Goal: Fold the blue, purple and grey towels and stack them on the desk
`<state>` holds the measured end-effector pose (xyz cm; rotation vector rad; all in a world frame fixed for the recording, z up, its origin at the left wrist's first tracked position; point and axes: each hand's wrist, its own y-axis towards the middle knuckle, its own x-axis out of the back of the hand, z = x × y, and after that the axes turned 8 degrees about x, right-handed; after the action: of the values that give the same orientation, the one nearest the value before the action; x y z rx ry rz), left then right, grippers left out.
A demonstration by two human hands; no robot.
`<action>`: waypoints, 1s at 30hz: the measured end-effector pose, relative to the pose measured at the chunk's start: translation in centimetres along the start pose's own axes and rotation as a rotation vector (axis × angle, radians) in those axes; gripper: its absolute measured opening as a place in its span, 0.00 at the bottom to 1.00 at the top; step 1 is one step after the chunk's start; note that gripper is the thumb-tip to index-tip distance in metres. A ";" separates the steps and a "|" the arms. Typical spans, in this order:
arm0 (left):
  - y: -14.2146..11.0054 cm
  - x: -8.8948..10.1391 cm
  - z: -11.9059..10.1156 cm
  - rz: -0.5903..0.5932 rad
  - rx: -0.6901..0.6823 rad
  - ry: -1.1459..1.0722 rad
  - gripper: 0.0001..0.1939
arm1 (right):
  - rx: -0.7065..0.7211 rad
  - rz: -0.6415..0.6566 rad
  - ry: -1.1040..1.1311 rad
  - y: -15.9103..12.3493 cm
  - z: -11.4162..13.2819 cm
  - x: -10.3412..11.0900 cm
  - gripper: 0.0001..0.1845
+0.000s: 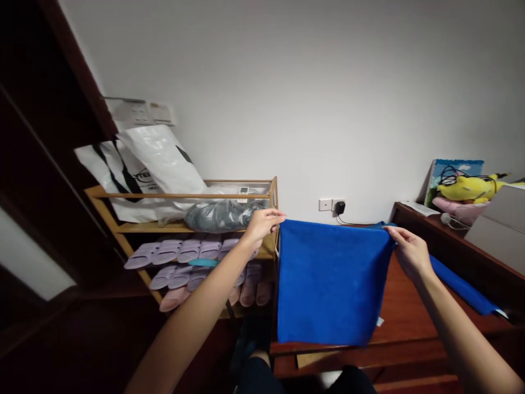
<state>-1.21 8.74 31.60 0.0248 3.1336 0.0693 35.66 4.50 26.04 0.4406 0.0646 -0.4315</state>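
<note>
A bright blue cloth (pixel 330 282) hangs in front of me, stretched flat between both hands, its lower edge near the front of a dark wooden table (pixel 404 317). My left hand (pixel 262 223) pinches its top left corner, fingers closed. My right hand (pixel 410 251) pinches the top right corner, fingers closed. Another strip of blue fabric (pixel 463 287) trails behind my right wrist across the table to the right.
A bamboo shoe rack (pixel 184 227) with several lilac and pink slippers (pixel 186 254) stands at left, white plastic bags (pixel 151 164) on top. A wall socket with a charger (pixel 339 207) is behind. A yellow plush toy (pixel 471 189) and a grey box (pixel 498 227) sit at right.
</note>
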 end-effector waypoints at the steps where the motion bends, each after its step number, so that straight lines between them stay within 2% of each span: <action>1: 0.1 0.5 -0.2 -0.012 0.015 -0.004 0.13 | -0.042 0.048 0.049 0.3 -0.4 -0.4 0.23; 7: 1.5 2.0 -0.7 -0.052 0.124 -0.046 0.10 | -0.104 0.177 0.173 1.3 -0.9 -2.7 0.23; 10: 2.5 1.9 -0.6 -0.056 0.138 -0.074 0.07 | -0.100 0.216 0.186 1.9 -0.7 -3.4 0.24; 14: 3.9 1.1 -0.6 -0.014 0.100 -0.095 0.08 | -0.067 0.238 0.160 3.2 -0.4 -3.8 0.28; 18: 4.7 0.4 -0.1 0.015 0.046 -0.039 0.10 | 0.003 0.188 0.113 4.7 -0.7 -4.0 0.28; 23: 5.4 -0.1 1.0 -0.028 -0.015 0.098 0.09 | 0.063 0.080 -0.009 5.5 -2.3 -3.6 0.21; 27: 5.6 -0.2 1.8 -0.015 0.029 0.181 0.10 | 0.068 0.037 -0.049 4.9 -3.5 -3.3 0.20; 30: 5.5 -0.1 2.4 0.016 0.107 0.186 0.07 | 0.054 0.025 -0.061 4.4 -4.0 -3.1 0.26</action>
<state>-1.06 14.37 29.47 0.0464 3.3198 -0.1017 34.79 11.04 24.71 0.4812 -0.0114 -0.4227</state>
